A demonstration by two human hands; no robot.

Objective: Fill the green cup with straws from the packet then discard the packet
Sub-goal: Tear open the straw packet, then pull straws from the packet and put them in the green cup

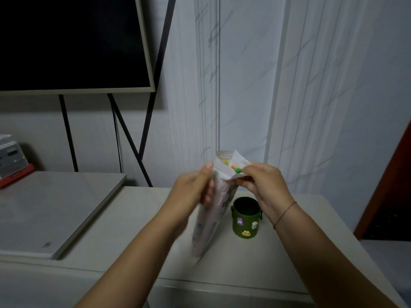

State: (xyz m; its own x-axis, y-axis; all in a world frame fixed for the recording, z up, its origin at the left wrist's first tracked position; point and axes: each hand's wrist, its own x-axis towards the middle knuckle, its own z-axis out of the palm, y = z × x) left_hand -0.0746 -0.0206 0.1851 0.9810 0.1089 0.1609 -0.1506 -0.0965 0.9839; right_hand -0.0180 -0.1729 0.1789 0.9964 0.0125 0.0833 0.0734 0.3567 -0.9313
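A tall white packet of straws (208, 221) is held upright above the white countertop, its top pulled open. Coloured straw tips (233, 168) show at the mouth. My left hand (195, 188) grips the packet's left upper edge. My right hand (261, 185) pinches the right flap of the opening. The green cup (245, 217), dark green with small cartoon stickers and side lugs, stands on the counter just right of the packet and below my right hand. Its inside looks dark.
A white countertop (300, 252) carries the cup. A flat white slab (55, 210) lies on the left, with a box (11, 158) behind it. A dark screen on a black stand (73, 43) hangs above. A wall is close behind.
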